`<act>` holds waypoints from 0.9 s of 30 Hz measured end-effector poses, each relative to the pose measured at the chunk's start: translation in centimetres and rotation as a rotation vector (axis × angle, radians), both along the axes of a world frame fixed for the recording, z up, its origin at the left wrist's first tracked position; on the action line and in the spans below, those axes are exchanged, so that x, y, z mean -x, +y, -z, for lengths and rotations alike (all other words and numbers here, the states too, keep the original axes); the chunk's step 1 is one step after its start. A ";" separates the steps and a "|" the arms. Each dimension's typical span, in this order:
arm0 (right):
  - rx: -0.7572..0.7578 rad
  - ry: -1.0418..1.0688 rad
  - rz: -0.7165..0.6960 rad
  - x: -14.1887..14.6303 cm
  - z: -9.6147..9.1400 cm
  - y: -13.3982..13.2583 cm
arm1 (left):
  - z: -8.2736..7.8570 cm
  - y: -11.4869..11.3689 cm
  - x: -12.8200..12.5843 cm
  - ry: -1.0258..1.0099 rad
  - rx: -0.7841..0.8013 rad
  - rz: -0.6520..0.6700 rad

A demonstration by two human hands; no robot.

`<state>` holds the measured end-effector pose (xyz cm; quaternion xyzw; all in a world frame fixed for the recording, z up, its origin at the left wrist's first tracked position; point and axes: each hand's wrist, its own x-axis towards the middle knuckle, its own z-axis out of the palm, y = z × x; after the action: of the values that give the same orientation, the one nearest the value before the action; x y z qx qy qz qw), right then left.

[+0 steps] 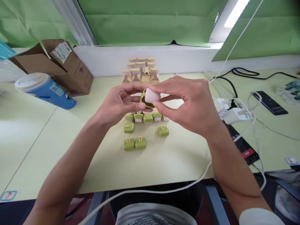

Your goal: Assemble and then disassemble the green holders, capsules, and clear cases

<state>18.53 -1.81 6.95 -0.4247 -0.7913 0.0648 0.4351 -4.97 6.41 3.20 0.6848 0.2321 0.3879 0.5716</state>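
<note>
Both hands meet above the middle of the table. My left hand [118,104] pinches a small green lid-like piece [142,97] by its edge. My right hand [187,104] grips a pale pink block [152,95] with thumb and fingers, pressed against the green piece. Beneath the hands stands a row of green-and-pink assembled pieces [148,118]. Closer to me lie loose green pieces [134,143], and one more green piece [163,130] sits to the right.
Tan stacked blocks [140,72] stand at the back. At the left lie a blue cup [44,89] and an open cardboard box [65,64]. White chargers [231,114], cables and a black phone [269,102] fill the right side. A white cable [164,190] runs along the near edge.
</note>
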 end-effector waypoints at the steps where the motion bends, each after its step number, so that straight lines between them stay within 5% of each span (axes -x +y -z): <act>1: 0.018 -0.033 0.022 0.0 -0.2 -0.1 | 0.0 0.0 0.0 0.001 -0.008 0.000; 10: -0.050 -0.170 0.059 0.3 -1.0 -0.3 | 1.1 1.1 -0.3 -0.070 -0.019 0.081; 17: 0.017 -0.124 0.095 0.8 -0.5 0.1 | 0.1 0.2 -0.4 -0.105 0.026 0.084; 27: 0.176 0.143 0.007 1.1 0.4 0.9 | -1.0 -1.6 -0.6 -0.045 -0.064 -0.160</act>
<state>17.39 -0.95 6.53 -0.4583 -0.7481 0.1628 0.4515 -4.36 4.82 4.15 0.6731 0.2605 0.4548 0.5217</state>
